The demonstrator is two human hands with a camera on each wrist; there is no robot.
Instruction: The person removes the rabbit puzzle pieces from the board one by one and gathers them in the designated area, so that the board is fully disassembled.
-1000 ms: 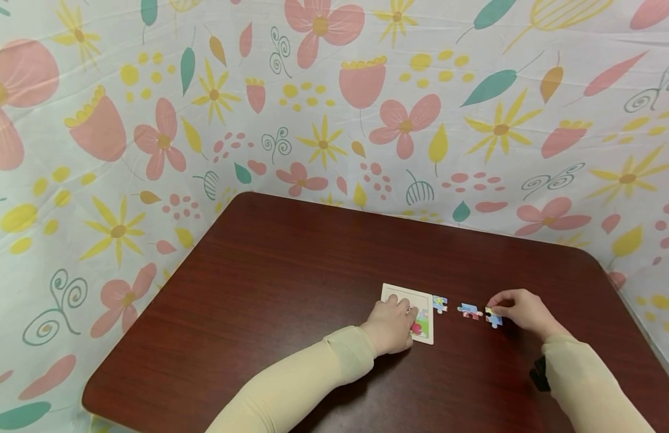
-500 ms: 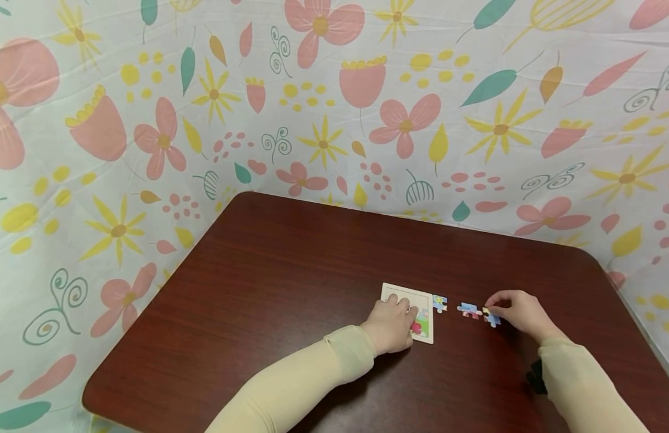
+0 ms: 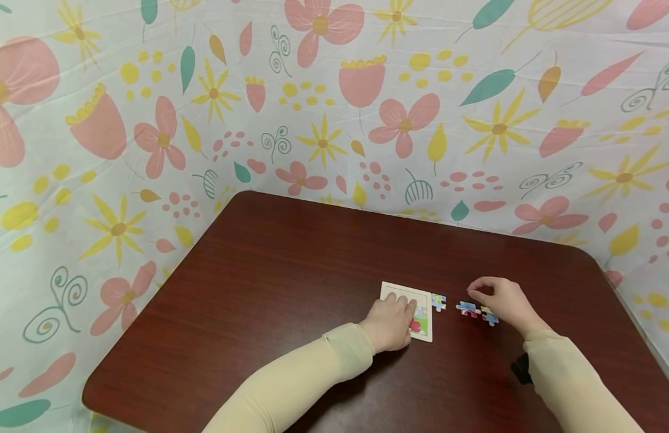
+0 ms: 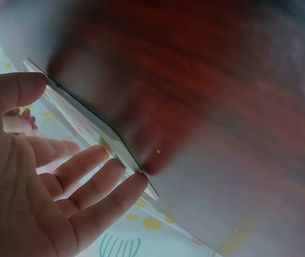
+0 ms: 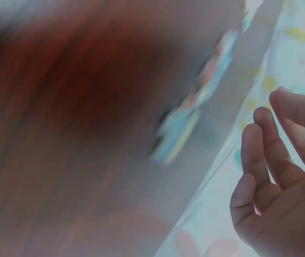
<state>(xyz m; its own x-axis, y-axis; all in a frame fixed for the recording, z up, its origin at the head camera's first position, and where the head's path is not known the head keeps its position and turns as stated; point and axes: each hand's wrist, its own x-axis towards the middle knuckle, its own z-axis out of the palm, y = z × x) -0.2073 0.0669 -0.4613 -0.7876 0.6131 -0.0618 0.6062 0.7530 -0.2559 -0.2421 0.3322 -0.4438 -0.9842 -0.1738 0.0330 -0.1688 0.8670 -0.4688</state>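
Note:
My left hand (image 3: 389, 323) rests on a small cream-framed jigsaw puzzle board (image 3: 427, 334), covering its left part; a green and red picture shows on the right. In the left wrist view, the thumb and fingertips touch the puzzle board (image 4: 101, 126). My right hand (image 3: 499, 299) hovers with nothing in it, just above and right of two blue jigsaw pieces. The right piece (image 3: 490, 317) has a yellow corner and lies against the left piece (image 3: 467, 309), which has a red patch. In the right wrist view, relaxed fingers (image 5: 255, 147) are apart from both pieces.
Another blue jigsaw piece (image 3: 439, 301) with a yellow mark lies beside the board's right edge. Everything lies on a dark red-brown table (image 3: 291, 258) with rounded corners. Behind it hangs a white cloth (image 3: 345, 108) printed with flowers and leaves.
My right hand slid the yellow-cornered jigsaw piece left against its neighbour, then let go and moved up and left. The left hand stays on the puzzle board.

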